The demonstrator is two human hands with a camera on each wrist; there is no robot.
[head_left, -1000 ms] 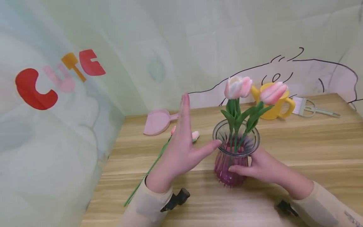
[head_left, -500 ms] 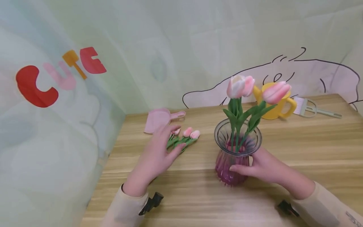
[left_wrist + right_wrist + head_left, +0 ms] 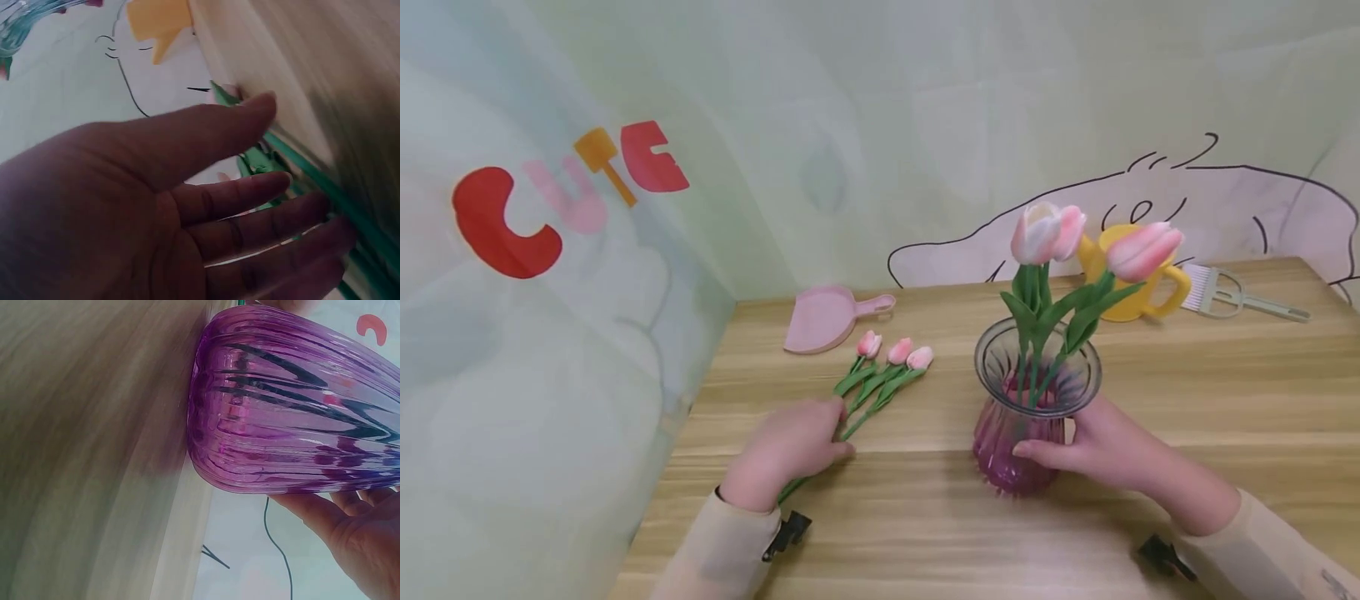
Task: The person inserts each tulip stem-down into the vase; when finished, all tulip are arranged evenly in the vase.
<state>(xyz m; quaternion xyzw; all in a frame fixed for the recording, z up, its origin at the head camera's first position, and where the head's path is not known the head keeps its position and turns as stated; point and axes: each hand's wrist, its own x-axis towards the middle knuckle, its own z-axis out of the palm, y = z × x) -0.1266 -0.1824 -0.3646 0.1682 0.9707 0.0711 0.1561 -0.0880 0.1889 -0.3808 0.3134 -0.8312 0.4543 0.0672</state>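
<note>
Three pink-and-white tulips [image 3: 898, 352] lie on the wooden table, their green stems running toward the front left. My left hand [image 3: 793, 450] is over these stems. In the left wrist view, the fingers [image 3: 262, 237] are extended and the thumb stays apart, with the green stems [image 3: 325, 181] just at the fingertips; whether they touch is unclear. Around the lower side of a ribbed purple glass vase [image 3: 1018, 442], my right hand [image 3: 1101, 450] holds on with thumb and fingers. Upright in the vase stand several tulips [image 3: 1037, 233] with green leaves. In the right wrist view, the vase [image 3: 281, 412] fills much of the picture.
A pink dustpan [image 3: 822, 319] lies at the back left. Behind the vase is a yellow watering can [image 3: 1127, 283], with a small pale brush [image 3: 1232, 293] to its right. A printed cloth [image 3: 820, 83] hangs along the back and left table edges.
My left hand has moved away from the vase, left and down, to the stems of the lying tulips, uncovering their blossoms. My right hand keeps holding the vase. The view has shifted slightly.
</note>
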